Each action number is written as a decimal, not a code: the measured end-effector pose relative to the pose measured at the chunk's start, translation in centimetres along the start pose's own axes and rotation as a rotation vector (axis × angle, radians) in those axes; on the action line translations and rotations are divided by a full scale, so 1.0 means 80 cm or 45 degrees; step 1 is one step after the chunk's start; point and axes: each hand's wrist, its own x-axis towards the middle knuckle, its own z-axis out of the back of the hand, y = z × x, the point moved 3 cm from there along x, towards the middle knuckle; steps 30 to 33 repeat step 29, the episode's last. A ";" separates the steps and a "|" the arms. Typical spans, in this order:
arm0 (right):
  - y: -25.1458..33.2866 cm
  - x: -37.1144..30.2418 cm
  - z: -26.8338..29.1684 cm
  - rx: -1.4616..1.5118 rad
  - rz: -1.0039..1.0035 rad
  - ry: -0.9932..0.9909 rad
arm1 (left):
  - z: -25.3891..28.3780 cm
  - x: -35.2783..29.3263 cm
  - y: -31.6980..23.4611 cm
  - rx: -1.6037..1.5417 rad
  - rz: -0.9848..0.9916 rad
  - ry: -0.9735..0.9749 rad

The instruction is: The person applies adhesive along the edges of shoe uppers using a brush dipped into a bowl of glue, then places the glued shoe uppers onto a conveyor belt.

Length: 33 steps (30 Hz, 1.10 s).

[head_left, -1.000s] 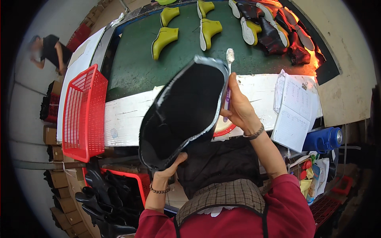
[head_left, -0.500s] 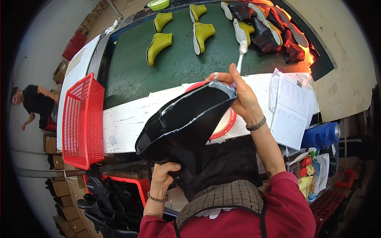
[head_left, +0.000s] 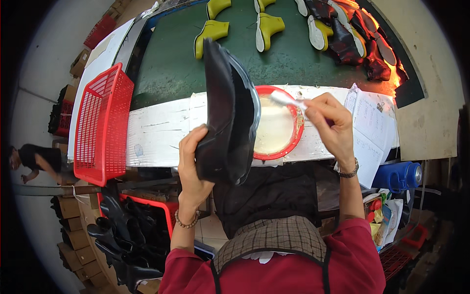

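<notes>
White paper sheets [head_left: 368,128] with printed lines lie just right of the right hand [head_left: 332,128] fingers, on the bench edge. Brown cardboard boxes [head_left: 73,223] are stacked far lower left of the left hand [head_left: 193,164] fingers. Colourful packets [head_left: 381,218] sit below the right wrist, well apart.

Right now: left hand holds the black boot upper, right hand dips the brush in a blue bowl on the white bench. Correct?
One thing is off: the bowl is red, not blue, as the head view shows. Otherwise right: the left hand holds the black boot upper, and the right hand holds the brush over that bowl on the white bench.
</notes>
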 end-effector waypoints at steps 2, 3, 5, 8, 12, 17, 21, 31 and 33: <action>0.006 -0.009 -0.014 0.143 -0.034 0.148 | -0.007 0.011 -0.009 0.098 -0.182 -0.145; 0.003 -0.011 -0.016 0.146 -0.036 0.149 | -0.011 0.014 -0.009 0.100 -0.180 -0.144; -0.005 -0.018 -0.025 0.160 0.015 0.219 | -0.015 0.015 -0.010 0.065 -0.218 -0.241; -0.006 -0.002 -0.023 0.028 0.056 0.105 | -0.014 0.024 -0.014 0.114 -0.290 -0.226; 0.004 0.000 -0.029 0.032 0.204 0.078 | -0.016 0.033 -0.011 0.111 -0.311 -0.265; 0.013 -0.014 -0.037 -0.026 0.311 0.150 | -0.016 0.048 -0.002 0.109 -0.347 -0.456; 0.019 -0.022 -0.042 -0.009 0.319 0.238 | -0.022 0.058 0.003 0.035 -0.394 -0.540; 0.018 -0.026 -0.051 0.203 0.017 0.385 | -0.015 0.052 0.029 0.329 -0.371 -0.354; 0.018 -0.026 -0.051 0.203 0.017 0.385 | -0.015 0.052 0.029 0.329 -0.371 -0.354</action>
